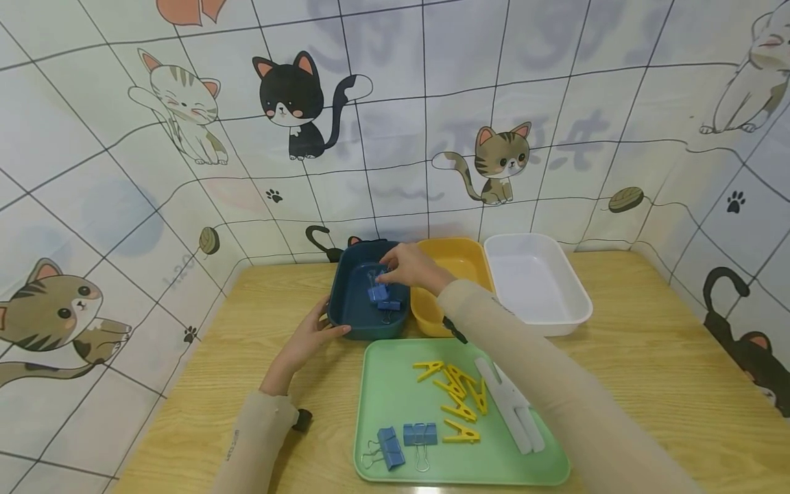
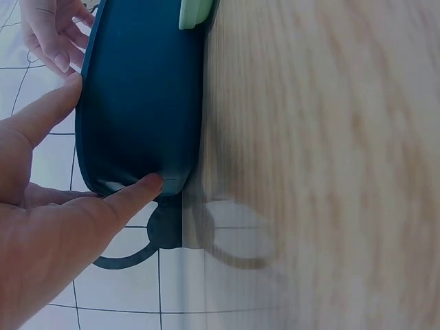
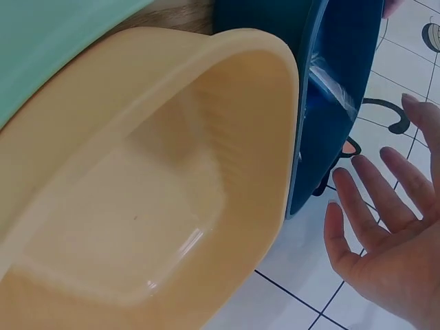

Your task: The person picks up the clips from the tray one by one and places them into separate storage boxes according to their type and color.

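My left hand (image 1: 308,336) rests against the left side and near corner of a dark blue bin (image 1: 345,328), its fingers fairly straight along the wall in the left wrist view. Several blue binder clips (image 1: 389,305) with wire handles lie inside the bin. Over the bin's right side is my right hand (image 1: 412,265), fingertips close above the clips. In the right wrist view its fingers (image 3: 371,213) are spread and loosely bent, with nothing between them.
A yellow bin (image 1: 453,250) and a white bin (image 1: 537,274) stand to the right. Nearer, a green tray (image 1: 385,370) carries yellow clips (image 1: 459,408), two blue binder clips (image 1: 420,433) and white pieces (image 1: 509,408). A cat-patterned cloth (image 1: 395,123) hangs behind the wooden table (image 1: 654,343).
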Motion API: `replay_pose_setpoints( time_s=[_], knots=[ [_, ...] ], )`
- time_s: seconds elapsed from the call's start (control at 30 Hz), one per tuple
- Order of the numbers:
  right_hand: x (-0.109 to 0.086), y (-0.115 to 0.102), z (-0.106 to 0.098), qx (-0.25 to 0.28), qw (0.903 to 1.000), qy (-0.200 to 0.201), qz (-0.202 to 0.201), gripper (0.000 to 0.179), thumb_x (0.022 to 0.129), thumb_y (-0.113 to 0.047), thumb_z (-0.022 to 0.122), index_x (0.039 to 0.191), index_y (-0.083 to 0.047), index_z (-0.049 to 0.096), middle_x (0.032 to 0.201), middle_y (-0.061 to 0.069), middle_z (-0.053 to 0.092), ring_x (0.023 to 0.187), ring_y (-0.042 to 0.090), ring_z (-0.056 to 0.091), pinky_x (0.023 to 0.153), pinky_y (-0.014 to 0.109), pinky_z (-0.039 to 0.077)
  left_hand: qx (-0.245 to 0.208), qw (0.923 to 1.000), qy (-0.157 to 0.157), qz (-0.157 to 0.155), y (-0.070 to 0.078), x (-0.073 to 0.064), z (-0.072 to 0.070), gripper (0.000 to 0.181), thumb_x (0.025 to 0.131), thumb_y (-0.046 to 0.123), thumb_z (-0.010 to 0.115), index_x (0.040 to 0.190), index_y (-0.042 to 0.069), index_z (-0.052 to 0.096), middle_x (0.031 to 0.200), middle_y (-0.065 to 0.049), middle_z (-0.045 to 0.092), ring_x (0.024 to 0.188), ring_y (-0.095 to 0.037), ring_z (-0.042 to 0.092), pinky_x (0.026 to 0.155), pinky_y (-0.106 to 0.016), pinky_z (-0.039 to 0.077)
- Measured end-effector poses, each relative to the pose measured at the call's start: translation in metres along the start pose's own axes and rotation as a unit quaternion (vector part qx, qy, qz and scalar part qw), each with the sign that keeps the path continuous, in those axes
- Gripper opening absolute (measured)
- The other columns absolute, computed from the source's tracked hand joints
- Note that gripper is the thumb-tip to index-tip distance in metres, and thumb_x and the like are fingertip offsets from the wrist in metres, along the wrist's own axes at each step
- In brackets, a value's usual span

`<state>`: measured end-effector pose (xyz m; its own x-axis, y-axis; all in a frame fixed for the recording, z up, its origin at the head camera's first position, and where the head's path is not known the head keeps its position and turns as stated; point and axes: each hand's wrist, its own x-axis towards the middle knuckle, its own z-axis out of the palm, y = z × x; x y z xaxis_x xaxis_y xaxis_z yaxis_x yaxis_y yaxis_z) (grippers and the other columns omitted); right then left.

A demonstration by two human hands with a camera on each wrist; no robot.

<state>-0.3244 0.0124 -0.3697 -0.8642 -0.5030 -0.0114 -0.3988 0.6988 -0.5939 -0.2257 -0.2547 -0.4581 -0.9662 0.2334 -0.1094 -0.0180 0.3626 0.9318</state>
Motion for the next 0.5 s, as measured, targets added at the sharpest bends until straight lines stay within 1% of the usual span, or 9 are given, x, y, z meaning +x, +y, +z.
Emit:
replay_pose_setpoints(
  time_s=[0.27, 0.5],
  knots=[
    [-0.005, 0.0, -0.004, 0.011, 0.9999, -0.002, 0.003, 0.047, 0.098, -0.03, 0.079, 0.136, -0.003, 0.071, 0.133, 0.018, 0.071, 0.123, 0.031, 0.067, 0.102, 0.041, 0.058, 0.005, 1.0, 0.002, -0.001, 0.001, 0.0, 0.001, 0.089, 0.105, 0.021, 0.069, 0.171, 0.012, 0.01, 0.174, -0.024, 0.015, 0.156, -0.053, 0.026, 0.121, -0.064, 0.035],
    [-0.011, 0.003, -0.007, 0.01, 0.9999, -0.005, -0.013, 0.044, 0.097, -0.029, 0.079, 0.133, -0.003, 0.072, 0.127, 0.018, 0.074, 0.119, 0.031, 0.069, 0.1, 0.039, 0.059, 0.008, 1.0, 0.001, 0.0, 0.003, -0.001, 0.0, 0.088, 0.104, 0.022, 0.069, 0.17, 0.013, 0.011, 0.174, -0.024, 0.015, 0.156, -0.053, 0.026, 0.12, -0.065, 0.035]
  ],
)
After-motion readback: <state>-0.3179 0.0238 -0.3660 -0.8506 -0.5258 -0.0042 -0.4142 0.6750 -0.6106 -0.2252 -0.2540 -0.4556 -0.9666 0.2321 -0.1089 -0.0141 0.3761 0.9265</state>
